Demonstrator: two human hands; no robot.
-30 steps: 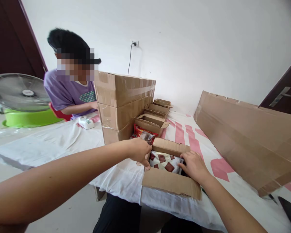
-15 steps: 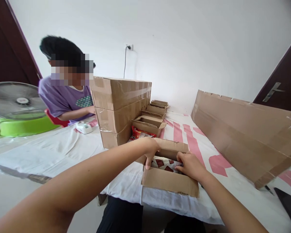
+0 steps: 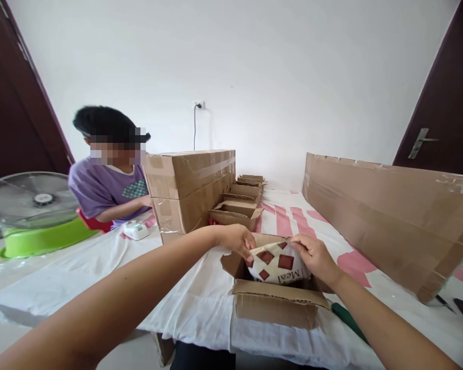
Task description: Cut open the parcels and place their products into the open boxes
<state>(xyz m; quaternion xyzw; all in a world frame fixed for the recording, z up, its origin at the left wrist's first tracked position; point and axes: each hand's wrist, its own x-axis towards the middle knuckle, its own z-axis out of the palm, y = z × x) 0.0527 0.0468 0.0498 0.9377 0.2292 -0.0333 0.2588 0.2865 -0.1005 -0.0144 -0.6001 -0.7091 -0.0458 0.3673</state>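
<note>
Patterned packet (image 3: 280, 263) looks soft and slippery, best gripped at its upper corners, where left hand (image 3: 236, 240) and right hand (image 3: 317, 257) pinch it, partly inside the carton (image 3: 275, 311).

- Ahead of me rises a plain white wall (image 3: 254, 67), with a socket (image 3: 200, 105) and a black cord (image 3: 195, 134) hanging from it.
- Dark brown doors flank me: the left door (image 3: 15, 103), and the right door (image 3: 443, 113) with its metal handle (image 3: 419, 143).
- To my left, a round fan (image 3: 27, 205) shows above a green basin (image 3: 50, 240) on the pale floor (image 3: 139, 347).
- Before me, a white cloth with pink patches covers the table (image 3: 189, 303).
- Soft, even light reaches my wall.
</note>
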